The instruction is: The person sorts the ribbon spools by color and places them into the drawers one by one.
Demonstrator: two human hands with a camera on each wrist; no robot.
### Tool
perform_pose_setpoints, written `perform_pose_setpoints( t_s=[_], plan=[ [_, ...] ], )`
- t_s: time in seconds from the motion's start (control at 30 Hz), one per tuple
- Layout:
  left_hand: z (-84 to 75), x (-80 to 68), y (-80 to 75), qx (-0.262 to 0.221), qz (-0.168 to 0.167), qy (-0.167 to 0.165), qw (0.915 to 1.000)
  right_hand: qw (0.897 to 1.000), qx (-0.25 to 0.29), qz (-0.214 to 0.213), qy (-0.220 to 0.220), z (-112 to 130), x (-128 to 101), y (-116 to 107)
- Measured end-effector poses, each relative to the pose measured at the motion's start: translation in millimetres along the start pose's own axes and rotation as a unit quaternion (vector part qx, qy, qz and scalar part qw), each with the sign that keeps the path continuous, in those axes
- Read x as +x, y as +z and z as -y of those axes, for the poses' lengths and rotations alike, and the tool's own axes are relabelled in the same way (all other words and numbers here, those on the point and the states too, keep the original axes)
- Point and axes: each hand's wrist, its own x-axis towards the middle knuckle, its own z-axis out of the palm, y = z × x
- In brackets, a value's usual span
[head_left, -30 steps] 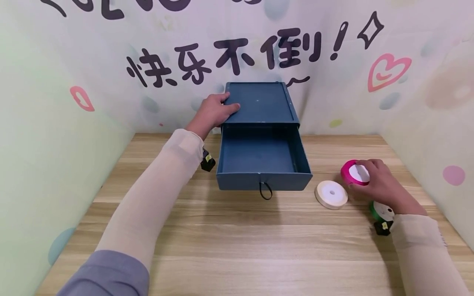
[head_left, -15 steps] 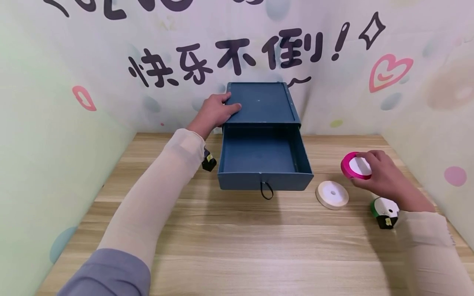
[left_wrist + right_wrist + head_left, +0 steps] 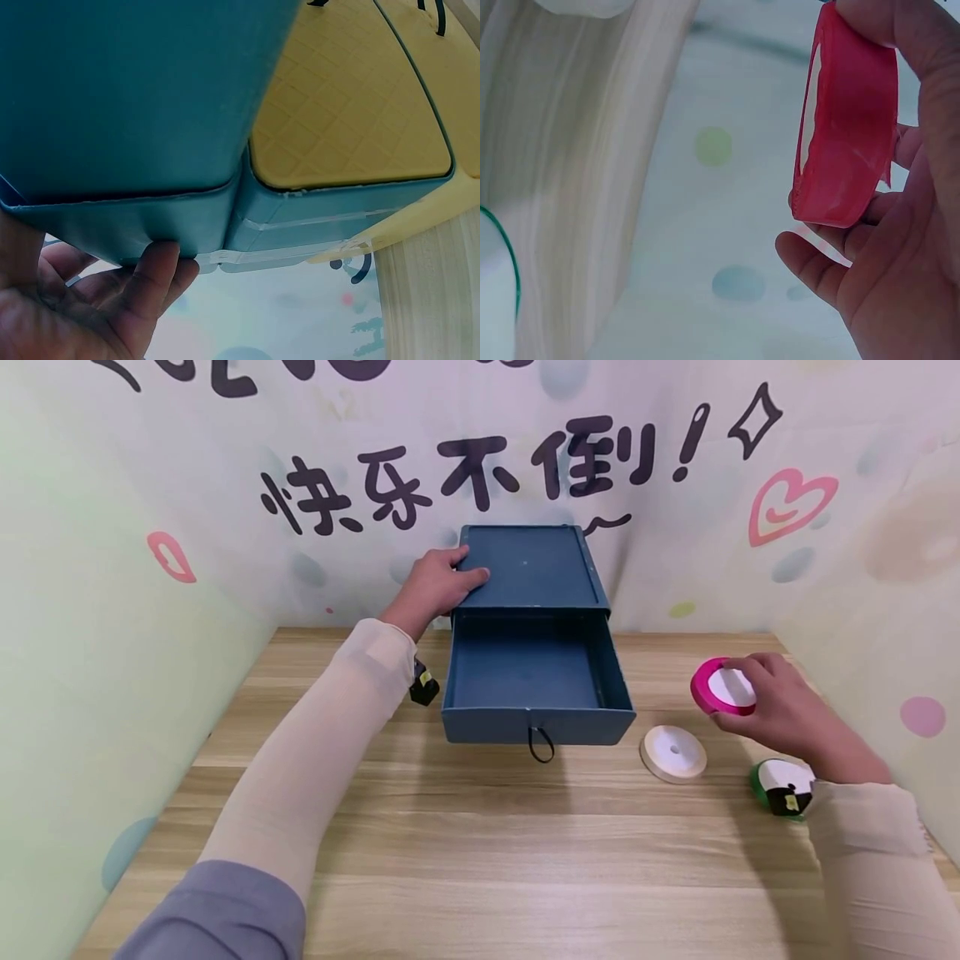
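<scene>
A dark blue drawer box [image 3: 525,568] stands against the back wall, its drawer [image 3: 534,681] pulled out and showing nothing inside. My left hand [image 3: 433,587] grips the box's top left edge, with the thumb on the lid; the left wrist view shows the fingers [image 3: 154,281] curled under the box [image 3: 127,112]. My right hand [image 3: 776,710] holds a pink ribbon spool [image 3: 722,687] lifted above the table, right of the drawer. In the right wrist view the pink spool [image 3: 847,127] sits between fingers and thumb.
A white ribbon spool [image 3: 672,753] lies flat on the wooden table [image 3: 480,852] near the drawer's right front corner. A green spool [image 3: 780,783] lies beside my right wrist. Patterned walls enclose the table on the left, back and right.
My right hand has lifted the pink spool off the table and raised it slightly. The green spool under the wrist has come more into view. The left hand has stayed put.
</scene>
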Motion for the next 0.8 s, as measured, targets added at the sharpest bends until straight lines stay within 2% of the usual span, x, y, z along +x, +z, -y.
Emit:
perform_pose_setpoints(
  t_s=[0.33, 0.8],
  plan=[
    [0.5, 0.1, 0.2, -0.003, -0.003, -0.007, 1.0, 1.0, -0.008, -0.002, -0.012, 6.3, 4.0, -8.0],
    [1.4, 0.8, 0.5, 0.014, -0.006, 0.005, 0.9999, 0.999, -0.021, -0.024, -0.037, 21.8, 7.6, -21.5]
  ],
)
